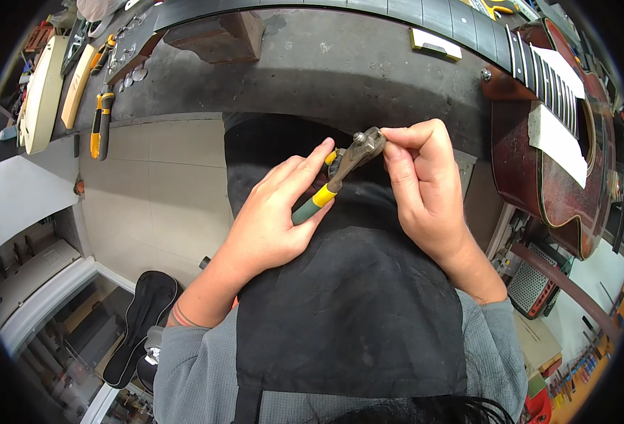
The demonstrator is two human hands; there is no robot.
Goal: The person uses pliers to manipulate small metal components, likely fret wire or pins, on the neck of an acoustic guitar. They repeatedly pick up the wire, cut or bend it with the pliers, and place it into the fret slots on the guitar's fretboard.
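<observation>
Fingertips of your right hand (428,187) are sitting right against the dark steel head of the green-and-yellow-handled pliers (338,181), so a nipped finger is looking like the chief risk: if your left hand (273,205) were squeezing with skin straying between the jaws, they could be catching it. A loose pinch could also be letting any small piece there slip, and it could be dropping onto your black cloth apron (347,304), where it would be easy to lose. Your right thumb and forefinger are pressing together in a pinch, but what is lying between them is too small to tell. Your left hand is wrapping round the handles, fingers lying on the far side and thumb on the near one, and it is angling the head up and to the right; the tool is hanging over your lap, short of the dark grey workbench top (312,78). Farther out, a long dark fretted guitar neck (432,14) is running across the bench, a brown wooden block (227,41) is standing just by it, and a glossy red-brown guitar body (513,159) is resting on your right.
</observation>
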